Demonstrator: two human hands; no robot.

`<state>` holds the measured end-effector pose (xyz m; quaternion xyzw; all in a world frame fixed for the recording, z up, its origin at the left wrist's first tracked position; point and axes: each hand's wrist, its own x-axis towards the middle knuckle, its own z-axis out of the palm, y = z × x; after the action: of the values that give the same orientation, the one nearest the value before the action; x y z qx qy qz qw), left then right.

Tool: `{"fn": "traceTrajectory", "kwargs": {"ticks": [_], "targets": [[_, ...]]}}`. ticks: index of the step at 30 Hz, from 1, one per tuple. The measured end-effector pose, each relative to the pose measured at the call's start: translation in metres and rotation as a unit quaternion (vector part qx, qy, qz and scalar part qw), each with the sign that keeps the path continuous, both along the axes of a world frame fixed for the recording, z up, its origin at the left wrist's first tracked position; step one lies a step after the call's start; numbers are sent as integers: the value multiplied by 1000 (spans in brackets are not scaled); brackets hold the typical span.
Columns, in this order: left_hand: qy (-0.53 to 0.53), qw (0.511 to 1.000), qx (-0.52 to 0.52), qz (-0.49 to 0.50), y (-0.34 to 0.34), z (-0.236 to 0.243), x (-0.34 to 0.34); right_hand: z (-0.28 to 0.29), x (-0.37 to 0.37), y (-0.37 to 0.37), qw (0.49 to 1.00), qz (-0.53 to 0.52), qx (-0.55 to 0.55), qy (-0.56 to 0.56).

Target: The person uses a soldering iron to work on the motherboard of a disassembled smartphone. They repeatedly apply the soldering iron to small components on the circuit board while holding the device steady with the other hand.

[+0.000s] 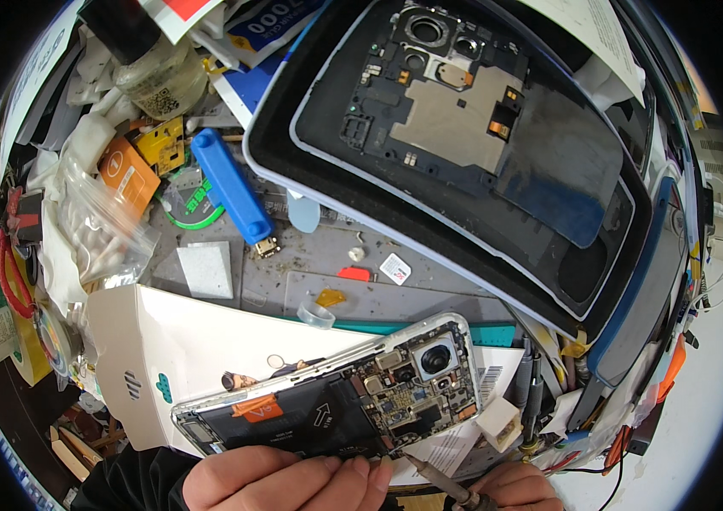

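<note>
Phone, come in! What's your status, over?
Left hand touching open phone, near edge. Right hand holding pointed tool, tip by that edge. White card partly underneath.

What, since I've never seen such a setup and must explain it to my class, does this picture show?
There is no machine here, just a person's two bare hands, seen from above by a wide fisheye camera worn on the head. That lens makes straight edges bend.

The left hand holds an opened phone at its lower edge. The right hand grips a pointed tool, its tip near that edge; whether they touch is unclear.

Beyond lie a white card, a blue block-like object, a clear bag and a black-lined tray bearing a phone part with a metal plate.
</note>
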<state>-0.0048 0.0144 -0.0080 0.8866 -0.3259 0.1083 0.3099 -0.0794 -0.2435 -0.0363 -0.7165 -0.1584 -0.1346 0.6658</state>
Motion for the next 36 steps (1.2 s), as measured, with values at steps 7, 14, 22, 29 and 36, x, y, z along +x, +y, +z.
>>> {"fn": "traceTrajectory", "kwargs": {"ticks": [7,14,22,29,36], "targets": [[-3,1000,1,-5,1,0,1,0,1,-2,1000,11,-4,-1],[-4,1000,-1,-5,0,-1,1,1,0,-2,1000,5,-3,0],[2,1000,-2,-6,1,0,1,1,0,-3,1000,11,1,2],[1,1000,-2,-7,1,0,2,2,0,-2,1000,6,7,7],[-4,1000,-4,-9,1,-1,2,2,0,-3,1000,11,-5,6]]}}
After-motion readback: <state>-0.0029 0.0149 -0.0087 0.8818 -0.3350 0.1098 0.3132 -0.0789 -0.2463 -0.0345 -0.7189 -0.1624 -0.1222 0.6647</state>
